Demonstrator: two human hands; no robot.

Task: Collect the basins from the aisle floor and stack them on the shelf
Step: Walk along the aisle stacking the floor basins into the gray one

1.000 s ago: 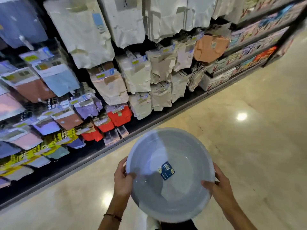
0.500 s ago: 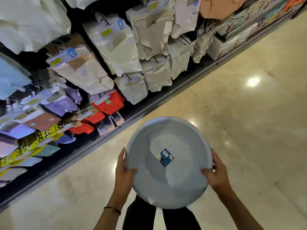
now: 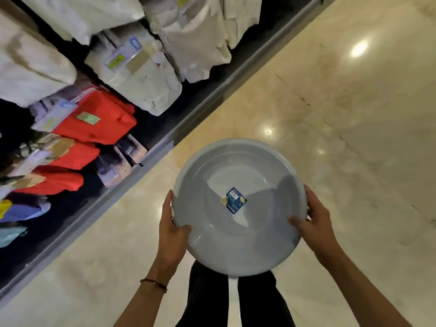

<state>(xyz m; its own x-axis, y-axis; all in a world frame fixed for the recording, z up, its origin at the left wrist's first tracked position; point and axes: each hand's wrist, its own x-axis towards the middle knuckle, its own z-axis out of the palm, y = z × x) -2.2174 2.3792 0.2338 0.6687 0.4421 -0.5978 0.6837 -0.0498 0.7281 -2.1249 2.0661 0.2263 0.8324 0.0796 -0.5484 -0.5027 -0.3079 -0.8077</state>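
A round pale grey basin [image 3: 259, 175] with a small blue label inside is held level in front of me, over the floor. My left hand [image 3: 171, 230] grips its left rim, thumb over the edge. On the opposite rim my right hand [image 3: 315, 224] holds on with its thumb inside. No other basin shows in view.
A dark shelf unit [image 3: 132, 166] with a grey base edge runs diagonally along the left. Packaged cream [image 3: 141, 72] and red [image 3: 99, 121] textiles hang on it. The glossy beige aisle floor [image 3: 342, 138] spreads to the right. My dark trouser legs [image 3: 254, 300] are below the basin.
The view has tilted down and drawn closer to the shelf; upper shelves have left the frame. The basin stays held in both hands, now a little to the right.
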